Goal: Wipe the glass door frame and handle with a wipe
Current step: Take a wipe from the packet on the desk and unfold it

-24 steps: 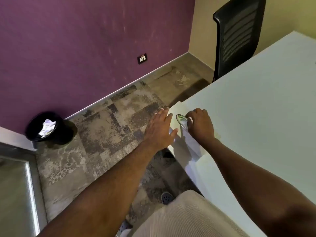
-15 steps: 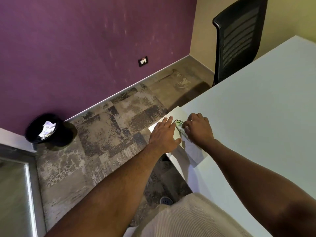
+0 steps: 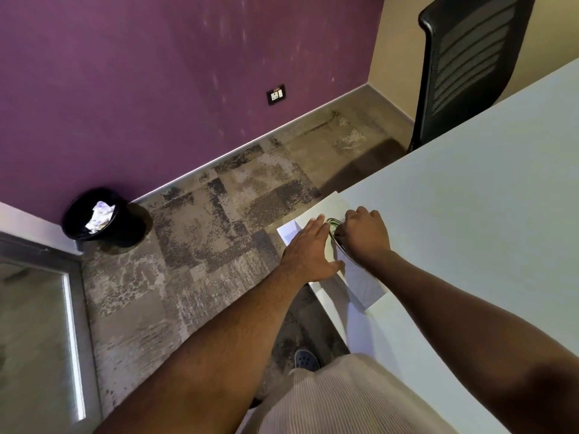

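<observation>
A flat white wipe pack [image 3: 360, 283] lies on the near corner of the white table [image 3: 470, 198], partly overhanging the edge. Its green-rimmed oval opening [image 3: 332, 221] shows between my hands. My left hand [image 3: 308, 249] lies flat on the pack's left part, fingers straight and together. My right hand [image 3: 365, 233] is curled over the opening, fingertips pinched at it; whether they hold the flap or a wipe is hidden. The glass door [image 3: 31, 324] with its grey frame [image 3: 73, 308] is at the lower left; its handle is out of view.
A black bin [image 3: 94, 217] with crumpled paper stands by the purple wall near the door. A black mesh chair [image 3: 463, 64] is at the table's far side. Patterned carpet lies between. My shoe [image 3: 305, 360] shows under the table edge.
My left hand has slid a little to the right, further onto the pack. My right hand stays curled at the opening. The view has shifted slightly.
</observation>
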